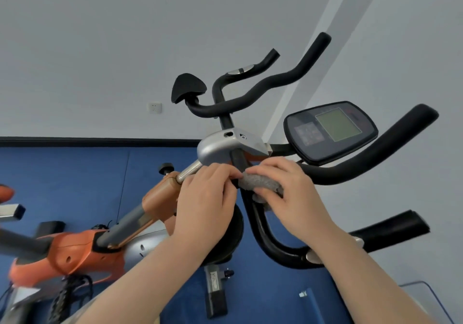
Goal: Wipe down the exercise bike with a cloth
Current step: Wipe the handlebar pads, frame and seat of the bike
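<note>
From my head camera, the exercise bike [160,206] fills the middle of the view, its orange and silver frame running off to my left and its black handlebars [275,83] and display console [330,131] rising ahead and to my right. I judge the bike heavy and rigid, nothing I need to steady; its painted and metal parts look smooth, the foam-like bar covers look grippier. The console strikes me as the one delicate part, better wiped lightly.

The cloth [263,182] is a small grey wad, soft and light, bunched against the black handlebar stem [239,162] just below the silver clamp housing [220,148]. I judge it will fold round the tube easily, so the best hold is to wrap it about the stem and pinch it from both sides.

My right hand [288,193] lies over the cloth with its fingers [269,167] curled down onto it, gripping the wad against the stem. My left hand [208,196] comes in from the other side, its fingers [225,172] bent and meeting the near end of the cloth at the stem; it seems to pinch that end, though how much of the fabric it has I cannot tell. The two hands nearly touch at the fingertips
</note>
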A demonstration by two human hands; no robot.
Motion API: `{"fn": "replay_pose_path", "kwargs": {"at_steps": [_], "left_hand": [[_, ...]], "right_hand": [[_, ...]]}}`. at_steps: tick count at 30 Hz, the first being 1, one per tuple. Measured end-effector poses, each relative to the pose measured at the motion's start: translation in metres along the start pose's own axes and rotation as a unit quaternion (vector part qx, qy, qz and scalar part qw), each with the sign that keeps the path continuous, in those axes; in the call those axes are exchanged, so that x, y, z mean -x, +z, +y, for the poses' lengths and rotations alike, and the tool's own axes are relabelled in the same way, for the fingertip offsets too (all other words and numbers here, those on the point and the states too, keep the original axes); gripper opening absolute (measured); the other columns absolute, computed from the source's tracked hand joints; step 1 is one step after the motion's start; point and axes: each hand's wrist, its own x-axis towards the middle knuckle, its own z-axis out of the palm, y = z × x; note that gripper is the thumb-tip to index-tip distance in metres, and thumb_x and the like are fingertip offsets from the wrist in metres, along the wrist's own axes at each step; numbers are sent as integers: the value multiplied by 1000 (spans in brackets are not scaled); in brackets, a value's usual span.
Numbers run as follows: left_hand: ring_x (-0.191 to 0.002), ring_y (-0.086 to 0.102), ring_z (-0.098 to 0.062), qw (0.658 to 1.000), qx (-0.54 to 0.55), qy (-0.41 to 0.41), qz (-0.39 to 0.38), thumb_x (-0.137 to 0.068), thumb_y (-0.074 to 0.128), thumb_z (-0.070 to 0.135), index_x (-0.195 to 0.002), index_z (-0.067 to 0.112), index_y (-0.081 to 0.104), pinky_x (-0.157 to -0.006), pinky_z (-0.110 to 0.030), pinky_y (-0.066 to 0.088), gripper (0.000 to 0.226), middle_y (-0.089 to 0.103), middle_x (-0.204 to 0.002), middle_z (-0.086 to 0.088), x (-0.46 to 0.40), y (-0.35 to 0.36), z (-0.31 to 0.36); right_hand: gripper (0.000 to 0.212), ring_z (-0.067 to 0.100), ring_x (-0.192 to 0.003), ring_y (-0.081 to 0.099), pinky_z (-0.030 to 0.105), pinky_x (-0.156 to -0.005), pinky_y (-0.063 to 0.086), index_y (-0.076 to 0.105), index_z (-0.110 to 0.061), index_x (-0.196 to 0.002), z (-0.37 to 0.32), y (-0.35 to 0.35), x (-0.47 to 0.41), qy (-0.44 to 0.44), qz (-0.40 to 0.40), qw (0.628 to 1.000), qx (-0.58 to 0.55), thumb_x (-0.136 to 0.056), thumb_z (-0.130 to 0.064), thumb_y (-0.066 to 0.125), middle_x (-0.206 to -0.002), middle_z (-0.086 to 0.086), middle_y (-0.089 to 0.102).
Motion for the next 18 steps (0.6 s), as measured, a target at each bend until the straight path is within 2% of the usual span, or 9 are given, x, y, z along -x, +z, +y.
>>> {"fn": "replay_pose_path", "kwargs": {"at_steps": [1,3,6,8,11,14,18], "left_hand": [[-87,57,-8,1000,-12,-2,-3,-91,49,13,-97,26,64,-80,-30,40,22,62,-90,16,0,1,2],[-88,57,-11,999,-35,-9,-5,-88,54,7,-97,25,65,-81,-27,32,23,64,-91,14,1,2,2],[-85,51,-7,999,-31,-3,-1,-86,53,6,-93,26,66,-77,-25,28,24,61,-88,18,2,3,-1],[-82,46,-2,1000,-27,2,7,-85,50,9,-90,27,66,-76,-25,28,25,56,-85,22,2,3,0],[-79,39,2,1000,-25,3,13,-85,50,9,-88,28,66,-75,-27,30,25,57,-84,22,1,5,-1],[-79,41,-1,1000,-28,6,8,-84,47,11,-86,28,66,-75,-28,31,26,60,-84,20,2,4,-1],[-81,51,-8,999,-32,14,9,-83,48,9,-86,27,68,-75,-27,30,27,62,-85,18,3,3,-1]], "right_hand": [[35,8,-109,48,15,-93,38,68,-24,-117,1,-2,4,7,-11,1000,-4,-85,-10,70,-110,-15,54],[32,5,-106,49,21,-90,42,67,-27,-118,1,-4,17,25,-56,998,5,-88,-16,67,-110,-17,51],[27,0,-102,50,21,-85,43,64,-39,-113,4,-17,43,15,-146,989,33,-89,-26,64,-107,-26,46],[26,-1,-102,49,20,-85,42,64,-42,-110,4,-24,50,8,-179,983,37,-88,-28,64,-107,-28,46],[26,1,-101,52,25,-88,43,68,-34,-113,-2,-12,31,51,-107,993,4,-90,-22,65,-108,-21,52],[28,8,-105,50,28,-88,43,66,-31,-119,-9,4,20,61,-59,995,46,-93,-21,61,-114,-17,52],[25,1,-105,49,25,-86,45,62,-42,-116,-4,-12,51,44,-149,988,8,-91,-41,56,-113,-27,46]]}}
